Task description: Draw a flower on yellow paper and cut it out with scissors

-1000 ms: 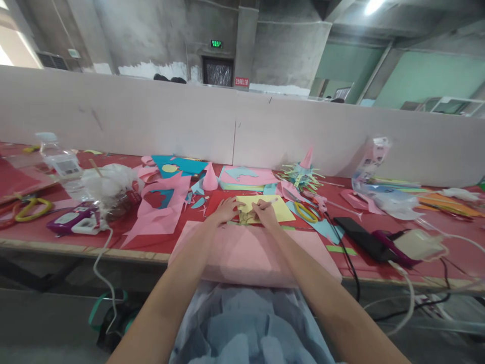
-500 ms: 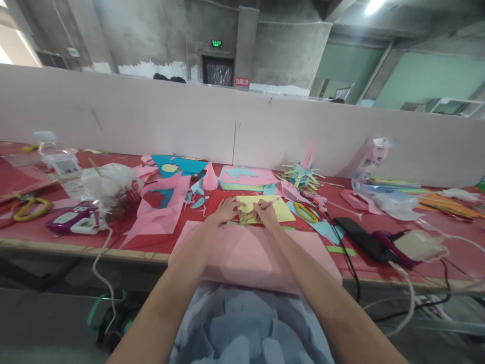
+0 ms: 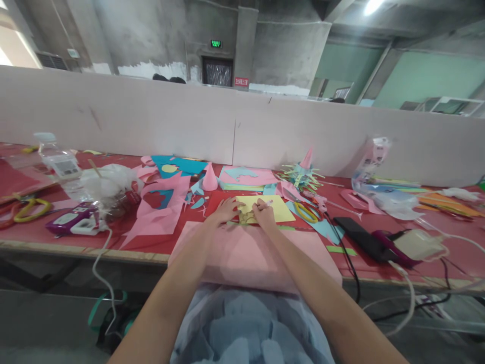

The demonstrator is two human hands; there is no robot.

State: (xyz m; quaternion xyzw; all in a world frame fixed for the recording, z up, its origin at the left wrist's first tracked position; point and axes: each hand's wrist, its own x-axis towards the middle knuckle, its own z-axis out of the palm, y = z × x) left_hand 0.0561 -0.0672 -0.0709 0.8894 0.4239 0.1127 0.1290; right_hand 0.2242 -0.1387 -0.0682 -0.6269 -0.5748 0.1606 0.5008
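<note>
A yellow sheet of paper (image 3: 284,209) with curved lines drawn on its left part lies on the red table. My left hand (image 3: 228,210) rests at the sheet's left edge, fingers spread and lying flat. On the sheet, my right hand (image 3: 264,214) is closed round a pen (image 3: 270,203), its tip hidden by the fingers. A large pink sheet (image 3: 242,253) lies under my forearms at the table's front edge. Just right of the yellow sheet are scissors with yellow handles (image 3: 306,212).
Pink cut paper (image 3: 162,217) and a pink cone (image 3: 210,178) lie left; a fringed cone (image 3: 301,174) stands behind. A bottle (image 3: 56,156) is far left. A black power bank (image 3: 356,235) and cables lie right. A white partition (image 3: 170,121) runs along the back.
My right hand has shifted very slightly on the yellow sheet, and the pen it holds stands a little more upright. My left hand has stayed in place.
</note>
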